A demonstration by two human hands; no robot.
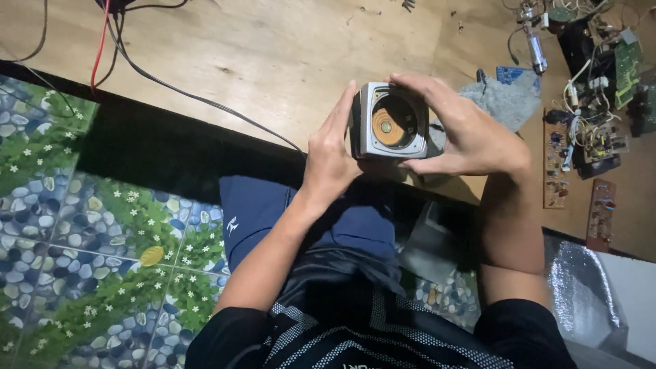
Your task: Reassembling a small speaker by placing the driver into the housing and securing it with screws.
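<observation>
Both hands hold a small boxy speaker (389, 121) with a silver front frame and an orange-brown cone, above the edge of a wooden tabletop (273, 55). My left hand (331, 154) grips its left side, fingers pointing up along the dark casing. My right hand (465, 130) wraps over the top and right side, thumb underneath. The speaker's front faces the camera.
Several circuit boards (557, 160) and loose electronic parts with wires (594, 75) crowd the table's right side. A grey cloth (506, 99) lies behind the right hand. Black and red cables (109, 41) run across the left of the table. My blue-clad lap (273, 212) and pebble-patterned floor (68, 239) are below.
</observation>
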